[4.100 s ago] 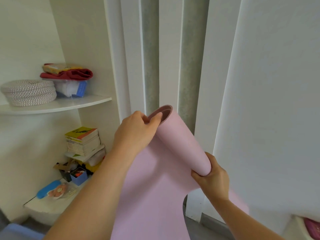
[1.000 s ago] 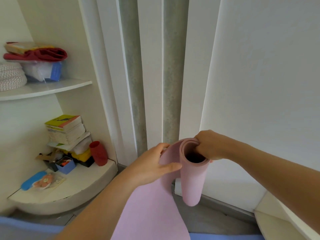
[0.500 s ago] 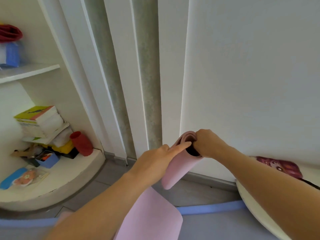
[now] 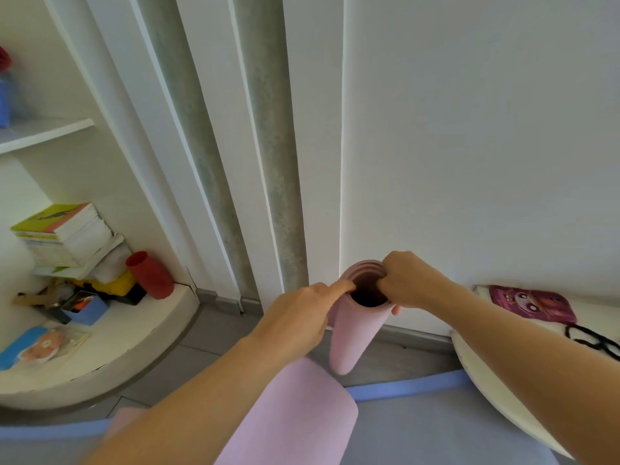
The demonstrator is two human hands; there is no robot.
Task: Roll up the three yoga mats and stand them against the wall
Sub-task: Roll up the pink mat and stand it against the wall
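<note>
A pink yoga mat [image 4: 349, 337] is partly rolled into a tube that stands nearly upright, close to the white wall [image 4: 469, 162]. My right hand [image 4: 406, 280] pinches the tube's top rim, with fingers curled over its edge. My left hand [image 4: 298, 317] lies against the tube's left side, its index finger straight and touching the rim. The unrolled tail of the pink mat [image 4: 295, 417] trails down under my left forearm. It lies over a blue mat [image 4: 436, 427] spread flat on the floor. No third mat is in view.
A low curved white shelf [image 4: 141, 350] at the left holds a stack of books [image 4: 63, 236], a red cup [image 4: 151, 275] and a small blue box [image 4: 85, 307]. A rounded white surface [image 4: 486, 391] at the right carries a purple pouch [image 4: 530, 303]. Grey floor [image 4: 214, 330] runs along the wall.
The tube went from slanted at chest height to upright and low by the wall. My right hand shifted from its lower end to the top rim. More mat is wound on.
</note>
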